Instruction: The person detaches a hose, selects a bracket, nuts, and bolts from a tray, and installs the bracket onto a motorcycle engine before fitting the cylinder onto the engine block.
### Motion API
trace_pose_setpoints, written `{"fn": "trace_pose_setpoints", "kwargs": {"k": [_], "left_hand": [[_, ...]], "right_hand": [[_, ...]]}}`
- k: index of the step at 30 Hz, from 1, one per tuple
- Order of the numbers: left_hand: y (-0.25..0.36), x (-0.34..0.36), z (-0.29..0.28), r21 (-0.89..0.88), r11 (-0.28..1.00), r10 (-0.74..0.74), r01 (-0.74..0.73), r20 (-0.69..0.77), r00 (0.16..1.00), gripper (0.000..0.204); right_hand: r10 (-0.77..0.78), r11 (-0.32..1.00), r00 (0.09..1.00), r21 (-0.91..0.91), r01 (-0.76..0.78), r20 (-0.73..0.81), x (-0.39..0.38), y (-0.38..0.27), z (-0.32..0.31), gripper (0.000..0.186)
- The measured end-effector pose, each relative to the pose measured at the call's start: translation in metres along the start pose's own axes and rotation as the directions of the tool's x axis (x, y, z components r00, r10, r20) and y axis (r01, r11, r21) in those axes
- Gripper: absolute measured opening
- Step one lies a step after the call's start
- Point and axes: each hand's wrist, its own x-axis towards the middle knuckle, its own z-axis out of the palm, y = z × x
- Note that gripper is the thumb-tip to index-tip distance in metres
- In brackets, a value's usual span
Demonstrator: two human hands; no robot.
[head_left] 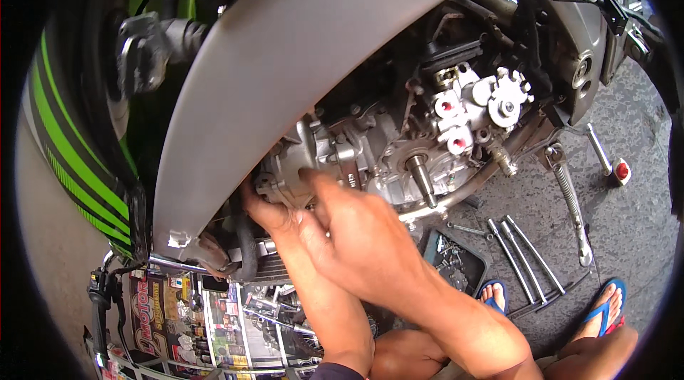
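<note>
A motorcycle's exposed engine (367, 141) lies in front of me, below a curved grey frame panel (271, 45). My right hand (363, 234) is at the rounded metal cover (296, 166) on the engine's left part. Its fingers are curled in, with the index fingertip against the cover; whatever they may hold is hidden. Beneath it, my left hand (267, 212) reaches to the cover's lower side, near a black hose (245, 244). The left fingers are mostly out of sight behind the engine parts. Right of the hands, a bare metal shaft (422, 180) sticks out of the engine.
A silver valve-like assembly (470, 105) with red-centred ports sits right of the cover. On the grey floor lie a dark tray (456, 259) of small parts, several long metal rods (524, 259) and a sprung side stand (570, 198). A display case (235, 330) stands at lower left.
</note>
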Motion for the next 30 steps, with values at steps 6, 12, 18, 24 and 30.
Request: {"fn": "trace_pose_setpoints", "kwargs": {"k": [6,12,18,24,30], "left_hand": [[-0.001,0.017,-0.018,-0.147,0.973,0.209,-0.179,0.219,0.953,0.069],[0.0,0.0,0.004,-0.105,0.97,0.24,-0.221,0.25,0.938,0.078],[0.006,0.003,-0.001,0.051,0.895,0.418,-0.444,0.255,0.872,0.074],[0.012,0.002,-0.002,0.029,0.82,0.54,-0.572,0.293,0.789,0.061],[0.011,-0.002,-0.005,0.047,0.868,0.458,-0.494,0.309,0.834,0.072]], "right_hand": [[-0.298,0.954,0.875,-0.122,0.272,-0.38,0.023,0.004,0.011,0.019],[-0.377,0.917,0.849,-0.021,0.398,-0.369,0.043,0.002,0.021,0.021],[-0.35,0.925,0.905,0.061,0.374,-0.24,0.046,-0.019,0.035,0.034],[-0.214,0.976,0.943,-0.007,0.219,-0.254,0.05,-0.018,0.029,0.038],[-0.224,0.974,0.923,-0.065,0.215,-0.313,0.047,-0.023,0.045,0.035]]}}
